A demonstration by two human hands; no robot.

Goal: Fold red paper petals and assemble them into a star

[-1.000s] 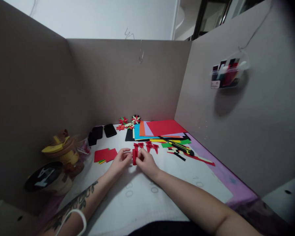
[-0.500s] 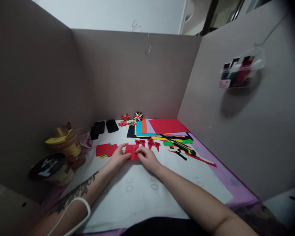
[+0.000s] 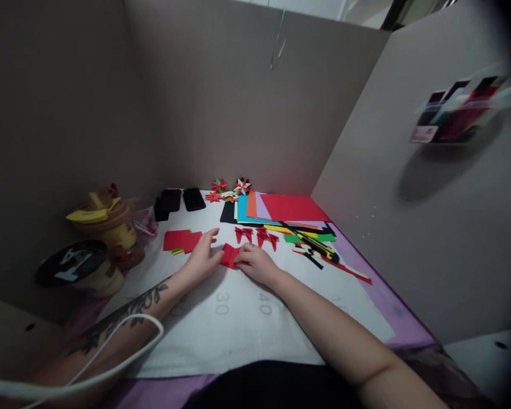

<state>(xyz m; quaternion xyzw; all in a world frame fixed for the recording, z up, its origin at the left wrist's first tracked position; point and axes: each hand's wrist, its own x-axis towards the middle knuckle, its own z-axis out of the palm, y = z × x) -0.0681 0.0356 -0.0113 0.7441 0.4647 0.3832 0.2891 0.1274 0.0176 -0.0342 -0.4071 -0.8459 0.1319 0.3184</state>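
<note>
A small creased square of red paper point(image 3: 229, 255) lies tilted over the white mat between my hands. My right hand point(image 3: 255, 264) pinches its right edge between thumb and fingers. Just left of it, my left hand point(image 3: 203, 255) has its fingers apart, with the thumb tip close to the paper's left edge; whether they touch I cannot tell. Several folded red paper pieces point(image 3: 262, 236) lie beyond the paper. Left of my left hand rests a pile of red paper squares point(image 3: 176, 240), with green and yellow edges peeking out.
Coloured sheets point(image 3: 298, 207) are stacked at the back right, with a yellow-black utility knife point(image 3: 321, 248) and paper scraps in front. Folded paper stars point(image 3: 242, 186) and a black phone-like object point(image 3: 193, 199) sit at the back. Pots point(image 3: 125, 230) stand left; grey panels enclose the table.
My left hand has let go of the red paper and opened to its left. The paper has turned slightly in my right hand. The view has tilted down.
</note>
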